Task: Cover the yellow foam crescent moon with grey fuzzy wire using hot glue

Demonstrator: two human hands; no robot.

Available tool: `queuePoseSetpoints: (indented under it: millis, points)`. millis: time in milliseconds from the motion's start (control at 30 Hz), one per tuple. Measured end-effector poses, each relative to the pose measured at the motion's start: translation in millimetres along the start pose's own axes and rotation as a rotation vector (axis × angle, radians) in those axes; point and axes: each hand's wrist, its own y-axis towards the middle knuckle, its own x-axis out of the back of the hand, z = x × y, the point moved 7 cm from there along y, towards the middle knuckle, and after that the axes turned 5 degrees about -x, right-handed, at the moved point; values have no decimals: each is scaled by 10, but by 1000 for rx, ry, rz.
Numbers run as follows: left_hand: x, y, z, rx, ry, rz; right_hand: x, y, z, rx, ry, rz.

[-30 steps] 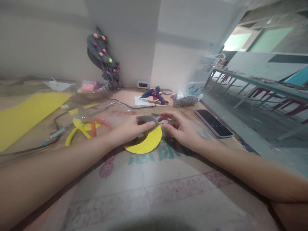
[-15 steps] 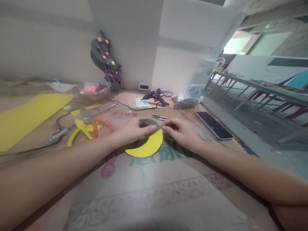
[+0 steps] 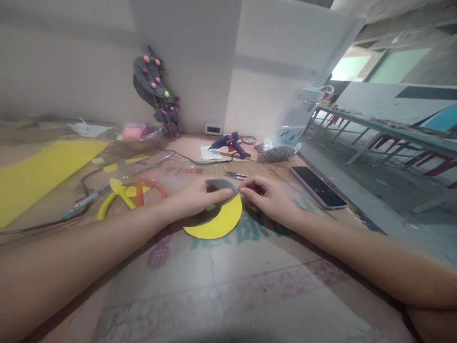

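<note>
- Left hand: closed on the yellow crescent, centre of the frame, thumb over its grey-wrapped part.
- Right hand: thumb and forefinger pinched together at the crescent's right edge; whether anything lies between them cannot be told.
- Snips: just above the hands.
- Glue gun: upper centre.
- Phone: right of centre, on the desk.

The left forearm and the right forearm are both showing bare, each narrowing toward the wrist. The left grip and the right grip are appearing as bare human hands with slim fingers, and a thin crease is crossing the right arm near the view's edge.
</note>
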Motion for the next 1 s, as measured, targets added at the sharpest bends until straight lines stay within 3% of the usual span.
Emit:
queuePoseSetpoints:
  millis: [167,300,567,1000]
  points:
    - [15,12,21,-34,-40,-33,44,24,-41,-19,83,-34]
    - [41,3,94,31,-66,-74,131,19,-41,-37,141,-125]
    - [51,-9,67,73,-51,-87,-37,-31,103,111,-11,82]
    - [67,17,130,72,-1,-90,-67,4,112,135,-45,119]
